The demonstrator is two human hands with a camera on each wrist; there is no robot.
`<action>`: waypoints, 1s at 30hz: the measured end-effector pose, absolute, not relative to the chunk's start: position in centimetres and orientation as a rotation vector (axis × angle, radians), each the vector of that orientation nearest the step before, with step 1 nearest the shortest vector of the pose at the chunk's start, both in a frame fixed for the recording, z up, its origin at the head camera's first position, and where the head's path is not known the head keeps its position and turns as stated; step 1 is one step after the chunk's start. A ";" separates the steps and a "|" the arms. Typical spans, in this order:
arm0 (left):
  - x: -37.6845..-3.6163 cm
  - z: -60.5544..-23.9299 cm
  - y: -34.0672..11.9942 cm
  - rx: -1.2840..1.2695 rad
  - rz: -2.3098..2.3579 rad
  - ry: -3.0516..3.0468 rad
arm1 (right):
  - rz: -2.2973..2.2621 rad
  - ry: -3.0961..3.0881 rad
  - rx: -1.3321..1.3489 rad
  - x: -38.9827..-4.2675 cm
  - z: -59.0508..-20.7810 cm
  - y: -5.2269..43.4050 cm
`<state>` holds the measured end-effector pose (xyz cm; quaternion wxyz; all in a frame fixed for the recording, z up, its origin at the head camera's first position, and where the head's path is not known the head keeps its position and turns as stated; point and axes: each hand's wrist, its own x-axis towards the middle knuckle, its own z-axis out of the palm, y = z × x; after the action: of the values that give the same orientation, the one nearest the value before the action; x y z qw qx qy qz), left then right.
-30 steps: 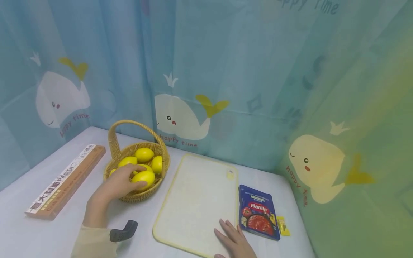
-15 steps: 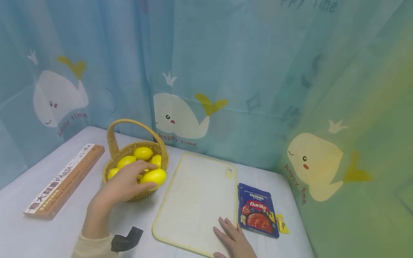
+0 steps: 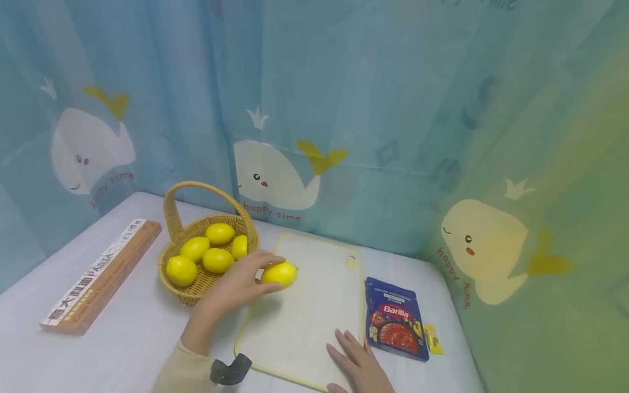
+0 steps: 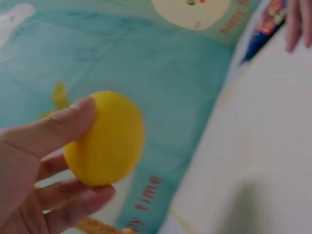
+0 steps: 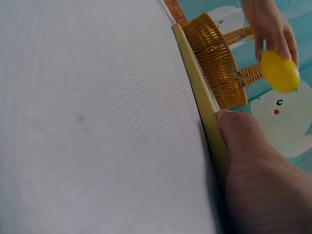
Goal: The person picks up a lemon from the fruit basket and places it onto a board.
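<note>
A yellow lemon (image 3: 280, 274) is pinched between the thumb and fingers of my left hand (image 3: 241, 281). In the left wrist view the lemon (image 4: 109, 139) hangs in the air, and its shadow falls on the white cutting board (image 3: 304, 305) with a yellow rim. My right hand (image 3: 361, 363) rests with spread fingers on the board's near right part. The right wrist view shows its thumb (image 5: 243, 134) at the board's edge. Several other lemons (image 3: 195, 249) lie in the wicker basket (image 3: 172, 218), left of the board.
A long brown pasta box (image 3: 103, 278) lies at the left of the white table. Right of the board are a blue Barilla sauce pouch (image 3: 395, 319) and a small yellow packet (image 3: 433, 339). A blue curtain (image 3: 393, 109) with whales stands behind the table.
My left hand has lifted the lemon out of the basket and carried it right, over the cutting board. The right hand stays on the board.
</note>
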<state>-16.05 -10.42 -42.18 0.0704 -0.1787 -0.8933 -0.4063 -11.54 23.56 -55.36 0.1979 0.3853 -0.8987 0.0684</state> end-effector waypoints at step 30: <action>-23.8 -48.3 -6.9 -0.517 -1.085 -2.757 | 0.081 -2.481 1.075 -11.7 -55.9 23.7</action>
<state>-23.80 -6.90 -48.34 0.0670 -0.1717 -0.9146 -0.3600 -11.71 23.74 -55.87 0.2164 0.3879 -0.8955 0.0294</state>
